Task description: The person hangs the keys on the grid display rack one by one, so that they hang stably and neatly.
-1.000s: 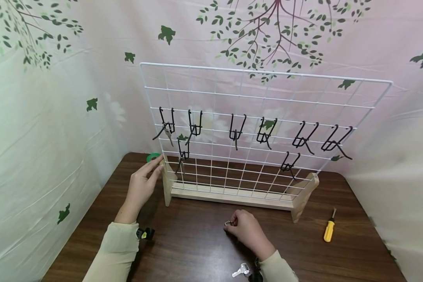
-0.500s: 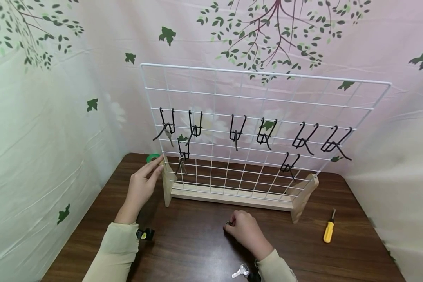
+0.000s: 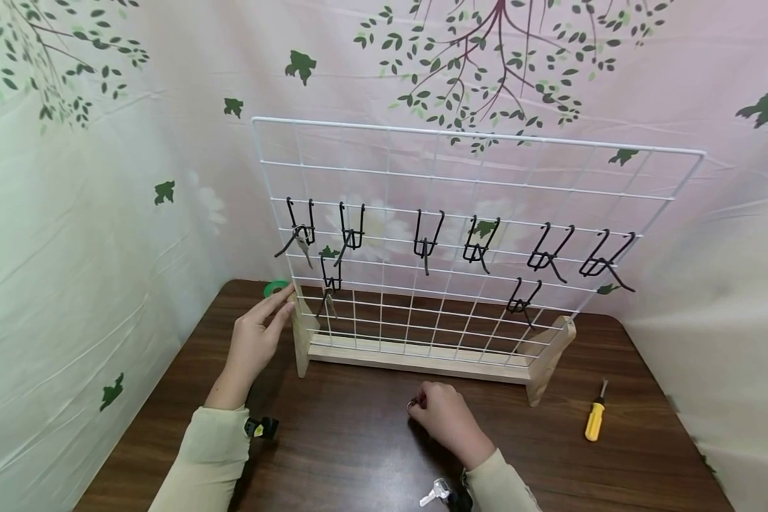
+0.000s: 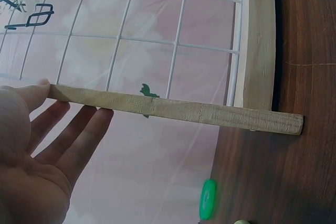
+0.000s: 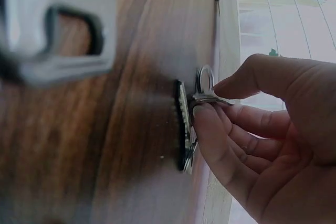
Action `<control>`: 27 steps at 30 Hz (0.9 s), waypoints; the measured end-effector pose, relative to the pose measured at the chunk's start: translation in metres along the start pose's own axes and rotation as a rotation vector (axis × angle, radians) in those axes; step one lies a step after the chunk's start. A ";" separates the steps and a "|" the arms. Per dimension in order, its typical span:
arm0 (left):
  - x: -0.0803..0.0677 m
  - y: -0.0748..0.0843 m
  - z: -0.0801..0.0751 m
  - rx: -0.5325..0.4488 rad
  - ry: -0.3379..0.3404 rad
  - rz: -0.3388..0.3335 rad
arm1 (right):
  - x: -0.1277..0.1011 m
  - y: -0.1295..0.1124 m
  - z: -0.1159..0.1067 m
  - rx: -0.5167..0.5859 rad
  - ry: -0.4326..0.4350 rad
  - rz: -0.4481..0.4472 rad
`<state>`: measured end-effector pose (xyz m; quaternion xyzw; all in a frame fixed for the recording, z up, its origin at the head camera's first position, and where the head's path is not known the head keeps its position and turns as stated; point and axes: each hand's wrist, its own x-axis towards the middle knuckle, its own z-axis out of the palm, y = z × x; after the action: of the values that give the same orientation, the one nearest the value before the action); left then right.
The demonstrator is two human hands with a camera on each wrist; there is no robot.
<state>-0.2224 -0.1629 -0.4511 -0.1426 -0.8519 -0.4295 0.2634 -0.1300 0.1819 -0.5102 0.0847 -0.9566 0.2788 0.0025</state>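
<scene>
My left hand point(image 3: 254, 340) pinches the wooden side piece point(image 4: 142, 103) of a display rack between thumb and fingertips. Above it stands the rack's white wire grid point(image 3: 435, 133), with several black hooks fitted to it. Small keys hang from the upper left hook point(image 3: 299, 233) and the lower left hook point(image 3: 331, 284). Low over the table in front of the rack, my right hand point(image 3: 448, 421) pinches keys point(image 5: 184, 114) on a metal ring point(image 5: 205, 78) between thumb and fingers. Another silver key point(image 3: 436, 491) lies by my right wrist; its head looms blurred in the right wrist view.
A yellow-handled screwdriver point(image 3: 594, 419) lies right of the rack on the dark wooden table point(image 3: 345, 441). Behind my left hand sits a green roll point(image 3: 274, 288), tape by its look. Patterned cloth point(image 3: 185, 92) hangs around the back and sides.
My right fingers shift the keys slightly: a silver part showing earlier at the fingertips has turned, and the ring now shows there. My left hand stays on the side piece.
</scene>
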 end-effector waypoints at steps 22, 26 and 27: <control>-0.001 -0.002 0.000 0.002 0.012 0.011 | 0.006 -0.006 0.003 -0.011 -0.060 -0.052; -0.001 -0.002 0.001 -0.001 0.013 0.022 | 0.005 -0.007 0.002 0.036 -0.060 -0.037; -0.001 -0.002 0.001 0.000 0.012 0.024 | 0.005 -0.008 0.001 0.051 -0.058 -0.038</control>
<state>-0.2229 -0.1635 -0.4531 -0.1502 -0.8485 -0.4273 0.2738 -0.1338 0.1740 -0.5068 0.1108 -0.9470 0.3007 -0.0220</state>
